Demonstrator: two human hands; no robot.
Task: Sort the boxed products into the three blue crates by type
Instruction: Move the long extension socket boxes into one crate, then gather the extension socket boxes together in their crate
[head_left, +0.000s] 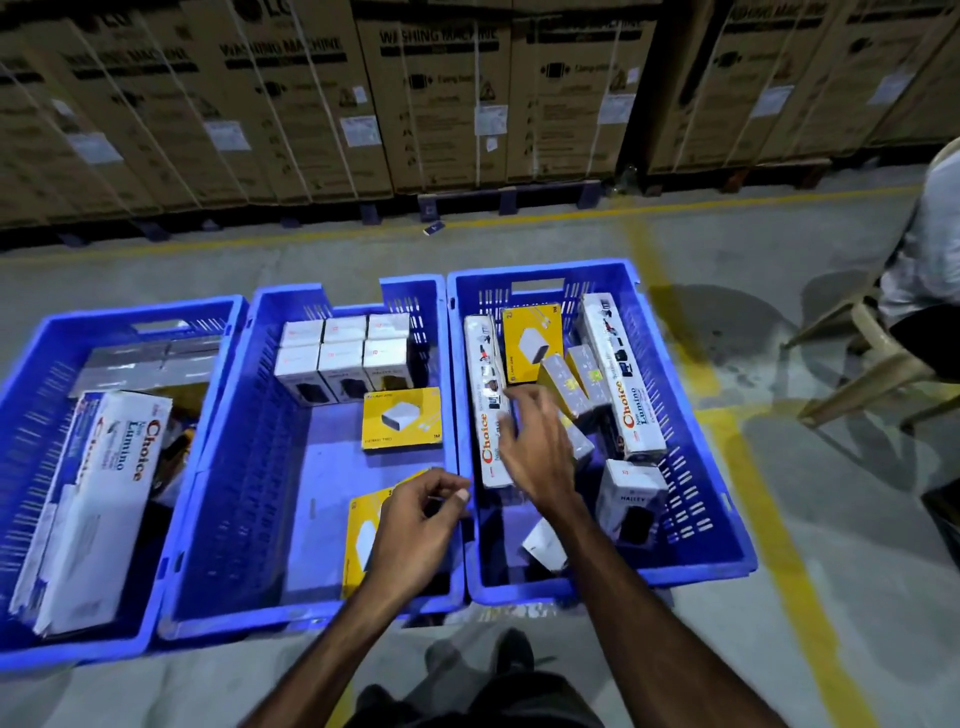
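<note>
Left hand (415, 525) hovers loosely curled and empty over the middle crate (218, 519); right hand (535, 441), fingers spread, reaches a long Choice box (485, 415) in the right crate (696, 467), contact seemingly light. Left crate (31, 415) holds another.

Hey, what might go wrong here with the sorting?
The right hand reaches into the right crate among leaning yellow boxes; pulling one could topple the rest. The middle crate already holds white Hailey boxes and yellow charger boxes, so types may stay mixed.
</note>
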